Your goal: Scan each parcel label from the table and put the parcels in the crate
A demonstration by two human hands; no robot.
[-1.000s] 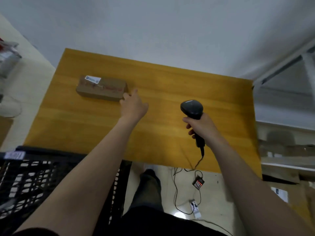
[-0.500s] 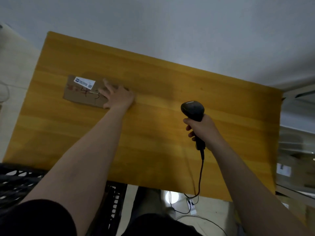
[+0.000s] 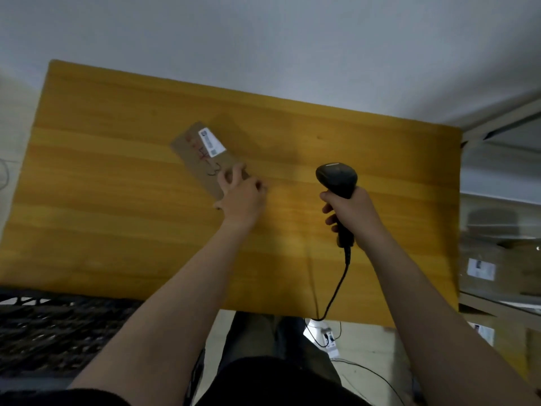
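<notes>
A: What is at my far left?
B: The black crate (image 3: 58, 332) is low on your left, by the near edge of the table (image 3: 117, 230). I cannot tell what lies in it.
A: And the parcel?
B: The parcel (image 3: 196, 168) lies flat on the table, left of the middle. It is at a slant, so one end points away from you to the left and the other comes toward you. Its white label (image 3: 212, 142) faces up at the far end, with red and dark pen marks on the cardboard beside it.
A: My left hand?
B: Your left hand (image 3: 241, 200) grips the near end of the parcel, with the fingers (image 3: 232, 177) curled over the top and the thumb at the edge below.
A: Further right?
B: Your right hand (image 3: 354, 218) is closed round the handle of the black scanner (image 3: 336, 177). You hold it above the table, just right of the parcel and apart from it, head pointing away from you. Its cable (image 3: 336, 288) hangs from the handle, past the table's near edge, toward the floor. Beyond the table's right end, cardboard boxes (image 3: 503, 276) with white labels stand on a shelf
</notes>
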